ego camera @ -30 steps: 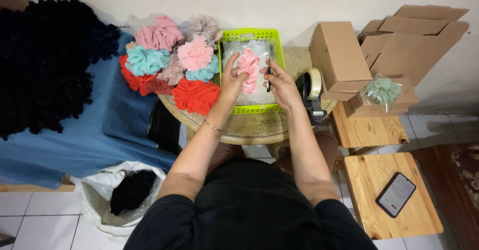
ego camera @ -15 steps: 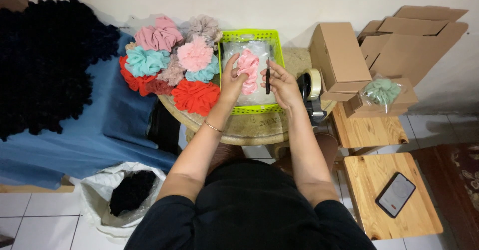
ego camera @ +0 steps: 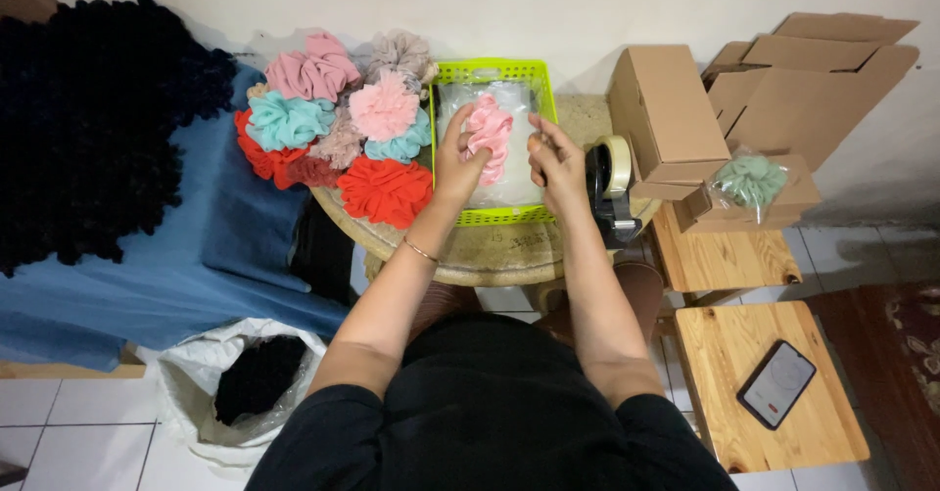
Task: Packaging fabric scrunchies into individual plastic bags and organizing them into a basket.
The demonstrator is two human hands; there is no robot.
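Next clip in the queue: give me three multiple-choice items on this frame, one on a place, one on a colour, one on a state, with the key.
1. Where does the phone lie?
A. in the basket
B. on the wooden stool at lower right
C. on the blue cloth

2. What colour is the basket?
A. lime green
B. red
C. black

3. How is the pink scrunchie held?
A. lying loose on the floor
B. in the left hand inside a clear bag, the right hand at the bag's edge
C. on the cardboard box

Key: 1 B, the phone rests on the light wooden stool. 2 A, its rim shows bright green. 3 B, both hands are over the basket.
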